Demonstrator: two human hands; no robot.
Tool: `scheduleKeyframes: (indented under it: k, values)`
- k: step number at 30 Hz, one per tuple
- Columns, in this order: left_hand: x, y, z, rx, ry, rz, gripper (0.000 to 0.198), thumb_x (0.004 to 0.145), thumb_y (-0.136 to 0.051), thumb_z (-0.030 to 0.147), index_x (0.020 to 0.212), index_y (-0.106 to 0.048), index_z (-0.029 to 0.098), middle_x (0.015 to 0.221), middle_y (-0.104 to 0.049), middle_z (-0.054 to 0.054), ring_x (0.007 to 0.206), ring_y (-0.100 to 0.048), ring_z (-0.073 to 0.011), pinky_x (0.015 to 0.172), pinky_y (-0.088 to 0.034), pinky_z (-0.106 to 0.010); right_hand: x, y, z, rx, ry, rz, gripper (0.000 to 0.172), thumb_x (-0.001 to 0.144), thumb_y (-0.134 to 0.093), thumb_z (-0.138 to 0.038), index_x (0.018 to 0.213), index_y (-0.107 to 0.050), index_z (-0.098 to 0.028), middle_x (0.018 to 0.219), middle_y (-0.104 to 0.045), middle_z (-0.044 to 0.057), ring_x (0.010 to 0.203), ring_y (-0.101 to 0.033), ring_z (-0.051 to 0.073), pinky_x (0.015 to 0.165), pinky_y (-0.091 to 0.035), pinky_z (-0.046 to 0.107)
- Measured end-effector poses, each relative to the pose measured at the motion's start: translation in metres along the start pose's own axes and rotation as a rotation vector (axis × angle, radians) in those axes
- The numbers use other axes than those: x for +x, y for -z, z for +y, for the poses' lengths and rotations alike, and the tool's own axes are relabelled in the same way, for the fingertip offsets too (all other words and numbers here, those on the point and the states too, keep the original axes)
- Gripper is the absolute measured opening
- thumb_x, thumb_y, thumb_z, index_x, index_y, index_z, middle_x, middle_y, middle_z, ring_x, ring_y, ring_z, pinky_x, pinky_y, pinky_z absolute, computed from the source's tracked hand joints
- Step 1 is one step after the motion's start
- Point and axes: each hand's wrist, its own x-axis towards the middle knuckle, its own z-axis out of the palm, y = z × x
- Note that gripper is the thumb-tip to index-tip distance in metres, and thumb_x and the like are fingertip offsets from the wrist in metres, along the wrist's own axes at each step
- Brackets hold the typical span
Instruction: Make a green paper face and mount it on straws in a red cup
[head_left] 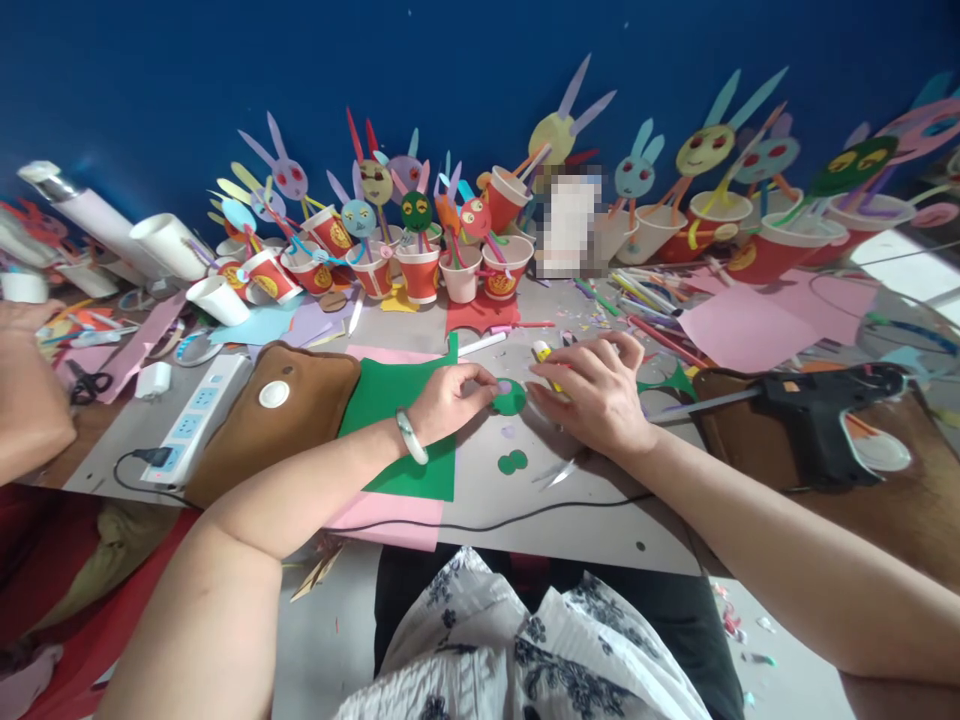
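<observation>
My left hand (455, 398), with a bracelet on its wrist, pinches a small purple paper piece (505, 387) against a green paper circle (510, 401). Opposite it, my right hand (600, 388) is spread low over the table, fingers curved and apart. A yellow stick (542, 350) shows behind those fingers, apparently not gripped; its lower part is hidden. Below the circle lie a purple scrap (508, 432) and two small green discs (513, 462). Scissors (561, 472) rest under my right wrist, their handles hidden. Green paper (397, 420) lies beneath my left forearm.
Paper cups (418, 272) with rabbit-faced figures line the blue wall. A black glue gun (821, 425) rests on a brown pad at right. A power strip (196, 420) and another brown pad (311, 395) are at left. A cable (480, 525) crosses the front; another person's arm (30, 390) shows far left.
</observation>
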Motion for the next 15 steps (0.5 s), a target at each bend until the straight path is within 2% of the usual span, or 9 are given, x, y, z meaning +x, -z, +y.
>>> scheduleKeyframes:
  k: [3,10,13,15]
  values:
    - [-0.001,-0.001,-0.001,-0.072,0.044,-0.026,0.022,0.087,-0.066,0.036,0.079,-0.068,0.015,0.075,-0.07,-0.003,0.062,-0.057,-0.0112,0.06,-0.043,-0.025,-0.003,0.004,-0.009,0.066,0.066,-0.038,0.008,0.089,-0.061,-0.031,0.087,-0.068,-0.031,0.092,-0.071,0.001,0.091,-0.06,0.022,0.098,-0.03,0.049]
    - [-0.003,-0.002,0.006,-0.112,0.036,-0.069,0.024,0.087,-0.067,0.036,0.076,-0.07,0.015,0.076,-0.069,-0.003,0.074,-0.059,-0.0136,0.068,-0.045,-0.026,-0.012,0.001,-0.013,0.133,0.106,-0.109,0.011,0.09,-0.06,-0.027,0.094,-0.068,-0.033,0.095,-0.072,0.0,0.093,-0.063,0.022,0.095,-0.031,0.047]
    - [-0.004,-0.002,0.007,-0.089,0.036,-0.077,0.024,0.087,-0.067,0.036,0.076,-0.07,0.015,0.079,-0.07,-0.004,0.078,-0.061,-0.0146,0.069,-0.046,-0.026,-0.014,0.001,-0.014,0.075,0.147,-0.091,0.013,0.091,-0.059,-0.026,0.096,-0.068,-0.034,0.095,-0.072,-0.001,0.091,-0.064,0.021,0.095,-0.031,0.046]
    - [-0.004,-0.002,0.007,-0.088,0.034,-0.078,0.024,0.087,-0.067,0.037,0.077,-0.07,0.015,0.081,-0.071,-0.004,0.079,-0.062,-0.0146,0.07,-0.047,-0.026,-0.014,0.0,-0.015,0.021,0.201,-0.028,0.013,0.09,-0.06,-0.024,0.096,-0.068,-0.033,0.093,-0.072,-0.002,0.088,-0.063,0.019,0.094,-0.031,0.043]
